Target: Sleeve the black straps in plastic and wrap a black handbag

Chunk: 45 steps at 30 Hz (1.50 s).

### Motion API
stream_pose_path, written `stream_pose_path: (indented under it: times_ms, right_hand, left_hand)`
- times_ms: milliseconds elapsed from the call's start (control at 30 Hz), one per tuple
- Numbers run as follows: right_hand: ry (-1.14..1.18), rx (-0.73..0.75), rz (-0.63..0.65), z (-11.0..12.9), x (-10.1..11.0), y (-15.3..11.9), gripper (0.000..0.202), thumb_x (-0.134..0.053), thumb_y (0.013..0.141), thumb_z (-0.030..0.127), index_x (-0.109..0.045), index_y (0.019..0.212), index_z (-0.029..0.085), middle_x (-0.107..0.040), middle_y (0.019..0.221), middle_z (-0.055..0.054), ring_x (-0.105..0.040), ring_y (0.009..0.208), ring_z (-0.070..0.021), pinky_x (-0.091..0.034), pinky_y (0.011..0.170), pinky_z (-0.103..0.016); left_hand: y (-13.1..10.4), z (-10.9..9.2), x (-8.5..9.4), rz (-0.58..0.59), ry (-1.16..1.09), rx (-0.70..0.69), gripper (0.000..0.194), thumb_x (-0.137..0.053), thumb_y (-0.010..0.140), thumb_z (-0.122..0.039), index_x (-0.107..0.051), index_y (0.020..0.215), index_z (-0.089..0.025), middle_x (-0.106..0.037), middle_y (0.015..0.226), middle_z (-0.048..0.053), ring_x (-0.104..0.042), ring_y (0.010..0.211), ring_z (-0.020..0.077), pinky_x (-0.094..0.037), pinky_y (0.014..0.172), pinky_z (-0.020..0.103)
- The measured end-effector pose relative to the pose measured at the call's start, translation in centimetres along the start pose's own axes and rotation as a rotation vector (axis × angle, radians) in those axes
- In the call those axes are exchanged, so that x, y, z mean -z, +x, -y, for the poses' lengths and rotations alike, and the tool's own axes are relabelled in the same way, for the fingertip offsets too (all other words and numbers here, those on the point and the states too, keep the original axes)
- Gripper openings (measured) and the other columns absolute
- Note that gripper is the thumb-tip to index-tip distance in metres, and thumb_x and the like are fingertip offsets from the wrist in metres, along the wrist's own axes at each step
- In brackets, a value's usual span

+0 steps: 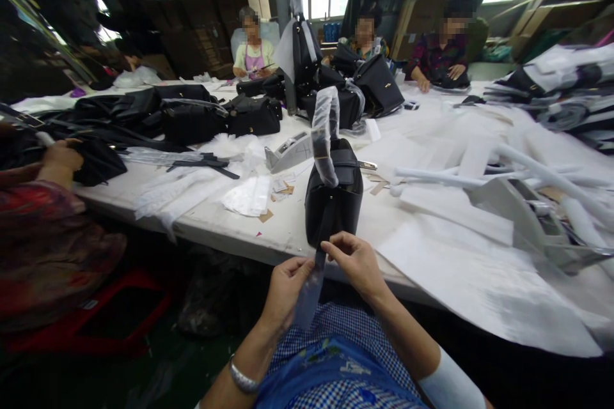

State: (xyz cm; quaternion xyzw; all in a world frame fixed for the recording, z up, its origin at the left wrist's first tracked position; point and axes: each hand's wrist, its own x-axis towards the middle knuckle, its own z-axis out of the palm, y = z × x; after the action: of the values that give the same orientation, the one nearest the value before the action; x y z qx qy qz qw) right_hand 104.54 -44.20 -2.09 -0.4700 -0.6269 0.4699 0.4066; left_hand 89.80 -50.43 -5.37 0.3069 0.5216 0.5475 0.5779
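Observation:
A black handbag (313,204) stands upright at the table's front edge, its looped handle (326,121) wrapped in clear plastic. From its near side a black strap (325,230) runs down toward my lap, and a clear plastic sleeve (307,297) covers its lower part. My left hand (289,287) is closed, pinching the sleeved strap between thumb and fingers. Just above it, my right hand (354,260) is closed too, thumb and forefinger pinching the strap close to the bag. The strap's lower end is partly hidden by my left hand.
A grey tape dispenser (290,152) stands behind the bag, another (542,220) at the right. White sheets (480,275) and plastic tubes cover the right side. Black bags (192,118) are piled at the left. Co-workers sit across the table and at my left, near a red stool (100,319).

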Motion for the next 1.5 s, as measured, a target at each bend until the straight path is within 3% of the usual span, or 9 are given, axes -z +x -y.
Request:
stream_pose_path:
  times_ms: [133,267,533,833,900,1033,1133,1367,1500]
  right_hand:
    - [-0.047,0.056,-0.039,-0.4,0.4,0.3,0.026,-0.063,0.083,0.042,-0.072,0.088,0.018,-0.073,0.088,-0.005,-0.066,0.08,-0.0197,-0.052,0.073,-0.029]
    - [-0.051,0.025,-0.048,-0.2,1.0,0.5,0.039,-0.055,0.089,0.044,-0.067,0.113,0.016,-0.073,0.083,-0.006,-0.066,0.066,-0.0178,-0.054,0.066,-0.03]
    - [-0.089,0.071,-0.107,1.2,1.4,1.7,0.032,-0.057,0.087,0.043,-0.073,0.099,0.019,-0.074,0.075,-0.005,-0.066,0.059,-0.0184,-0.054,0.059,-0.029]
    - [-0.18,0.075,-0.159,2.2,0.1,3.8,0.033,-0.059,0.084,0.048,-0.074,0.084,0.019,-0.074,0.07,-0.004,-0.066,0.061,-0.0193,-0.049,0.053,-0.025]
    - [-0.18,0.082,-0.165,2.4,-0.2,3.8,0.031,-0.059,0.084,0.046,-0.074,0.081,0.02,-0.073,0.07,-0.003,-0.066,0.061,-0.0186,-0.049,0.055,-0.026]
    - [-0.159,0.053,-0.19,2.7,-0.6,3.8,0.03,-0.06,0.083,0.047,-0.073,0.079,0.02,-0.072,0.066,-0.003,-0.063,0.056,-0.0171,-0.046,0.054,-0.026]
    - [-0.128,0.032,-0.202,2.5,-0.7,3.8,0.033,-0.061,0.082,0.049,-0.073,0.077,0.019,-0.07,0.063,-0.003,-0.061,0.053,-0.0167,-0.045,0.05,-0.025]
    - [-0.106,0.005,-0.213,2.7,-0.8,4.2,0.039,-0.059,0.082,0.054,-0.074,0.078,0.018,-0.069,0.057,-0.002,-0.06,0.049,-0.0155,-0.042,0.047,-0.024]
    - [-0.209,0.067,-0.266,3.1,-0.7,4.3,0.037,-0.057,0.085,0.051,-0.075,0.075,0.02,-0.068,0.054,-0.001,-0.061,0.049,-0.0152,-0.043,0.052,-0.024]
  left_hand:
    - [1.2,-0.8,-1.2,-0.013,-0.084,-0.019,0.033,-0.075,0.073,-0.042,-0.075,0.087,-0.012,-0.073,0.08,0.007,-0.065,0.07,0.016,-0.049,0.065,0.023]
    - [3.0,-2.2,-2.6,0.016,-0.14,-0.053,0.036,-0.073,0.075,-0.042,-0.074,0.094,-0.012,-0.074,0.088,0.01,-0.067,0.078,0.0194,-0.052,0.071,0.028]
    - [5.9,-4.5,-4.6,-0.029,-0.105,-0.229,0.036,-0.073,0.075,-0.043,-0.075,0.093,-0.013,-0.074,0.085,0.007,-0.066,0.075,0.0171,-0.052,0.07,0.026]
    - [6.8,-6.0,-3.7,-0.151,0.304,-0.534,0.026,-0.066,0.081,-0.041,-0.076,0.088,-0.018,-0.074,0.093,0.006,-0.066,0.091,0.0218,-0.048,0.086,0.03]
    - [6.5,-5.7,-3.3,-0.141,0.285,-0.524,0.03,-0.061,0.085,-0.043,-0.075,0.093,-0.018,-0.073,0.097,0.007,-0.065,0.095,0.0227,-0.047,0.09,0.032]
    - [5.4,-3.8,-2.9,-0.092,0.078,-0.342,0.039,-0.058,0.086,-0.049,-0.067,0.105,-0.017,-0.071,0.101,0.009,-0.065,0.097,0.0226,-0.05,0.085,0.031]
    - [4.5,-2.6,-3.1,-0.083,-0.014,-0.257,0.037,-0.065,0.082,-0.046,-0.064,0.101,-0.015,-0.07,0.095,0.007,-0.065,0.091,0.0201,-0.05,0.082,0.028]
    - [4.5,-2.0,-4.6,-0.126,-0.14,-0.275,0.035,-0.067,0.081,-0.042,-0.065,0.102,-0.014,-0.07,0.092,0.007,-0.065,0.085,0.018,-0.051,0.078,0.028]
    - [5.0,-1.4,-4.7,-0.238,0.008,-0.396,0.032,-0.067,0.082,-0.039,-0.067,0.103,-0.016,-0.069,0.094,0.007,-0.065,0.086,0.0184,-0.052,0.078,0.029]
